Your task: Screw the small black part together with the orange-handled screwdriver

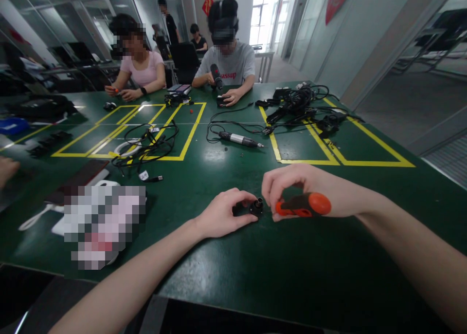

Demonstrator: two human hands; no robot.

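Near the front middle of the green table (pixel 204 285), my left hand (pixel 222 214) pinches a small round black part (pixel 256 207) between thumb and fingers. A short dark cylindrical stub stands up from its top. Just to its right, my right hand (pixel 317 180) grips a screwdriver (pixel 304 207) with an orange and dark handle. The handle's rounded orange end faces right, and its front end points left towards the black part. The blade is too thin and blurred to tell whether it touches the part.
Beyond my hands lies an electric screwdriver (pixel 237 139) with its cord. Tangled black cables (pixel 153 141) lie left, a cable heap (pixel 299 102) right. A blurred pouch (pixel 105 222) and a phone (pixel 78 180) are at left. Two people sit across, one holding a power drill (pixel 216 76).
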